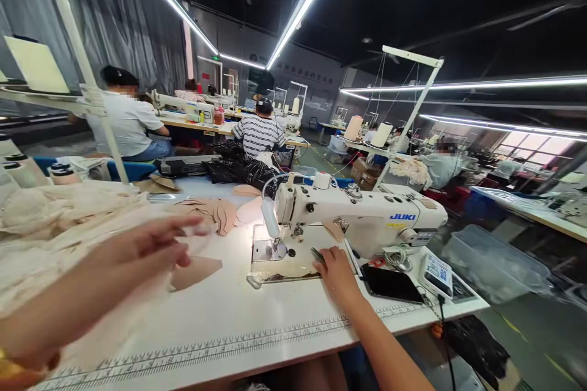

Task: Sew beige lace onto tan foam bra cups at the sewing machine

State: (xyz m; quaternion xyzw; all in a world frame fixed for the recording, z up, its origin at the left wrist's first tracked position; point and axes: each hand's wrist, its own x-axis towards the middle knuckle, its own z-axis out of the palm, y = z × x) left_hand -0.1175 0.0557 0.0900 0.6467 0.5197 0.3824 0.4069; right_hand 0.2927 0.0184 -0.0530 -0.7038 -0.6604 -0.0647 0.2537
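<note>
While the left hand [151, 244] hangs blurred over the pale fabric pile [50, 220] at the left of the table [257, 324], its fingers are spread and loosely stretched toward the right, holding nothing that can be made out; whether it touches the cloth beneath cannot be told. Just right of it lies a tan cut piece [195, 272] flat on the table, and further back a small heap of tan pieces [213, 212] sits near the machine's head. The right hand [337, 269] rests on the bed of the sewing machine [362, 217], fingers curled narrow around a small dark tool [317, 254], which pokes out toward the needle area; what kind of tool it is cannot be told. A thin dark strip [288, 277] lies along the front edge of the machine bed, just left of that hand. A black phone [389, 284] lies flat on the table right beside the right wrist, and a small control panel [438, 272] stands further right. A printed ruler [220, 345] runs along the table's near edge. Behind, other people [259, 131] sit at their own machines under long strip lights [302, 6], and a clear plastic bin [495, 263] sits to the right beyond the table.
</note>
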